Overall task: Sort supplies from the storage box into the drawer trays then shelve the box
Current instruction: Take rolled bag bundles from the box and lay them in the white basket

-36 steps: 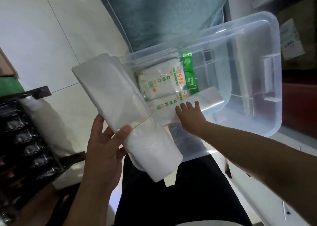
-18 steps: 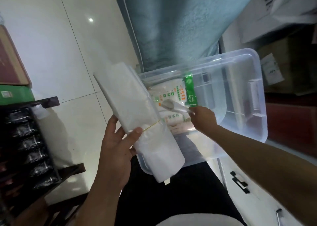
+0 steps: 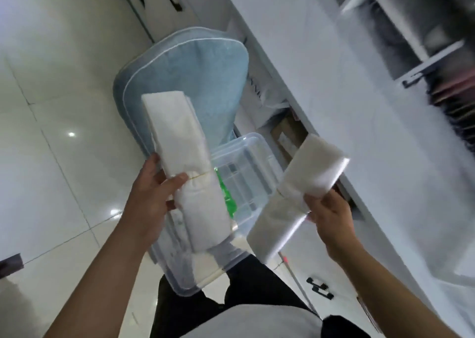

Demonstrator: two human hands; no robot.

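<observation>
My left hand (image 3: 151, 196) grips a long white bundle of plastic bags (image 3: 185, 163) tied with a yellow rubber band, held upright over the clear storage box (image 3: 246, 163). My right hand (image 3: 329, 214) holds a second, shorter white bundle (image 3: 298, 196), also banded, lifted to the right of the box toward the white cabinet. The box rests on my lap, and a green packet (image 3: 226, 199) shows inside it behind the left bundle.
A light blue cushioned chair back (image 3: 205, 80) stands beyond the box. A white cabinet counter (image 3: 334, 93) runs along the right with black drawer handles (image 3: 320, 287) below and an open compartment (image 3: 282, 132) holding cartons. Glossy tiled floor (image 3: 51, 132) lies to the left.
My right hand has lifted a second white bundle out of the box and carried it right. The view has swung toward the white cabinet. The left hand still holds its bundle.
</observation>
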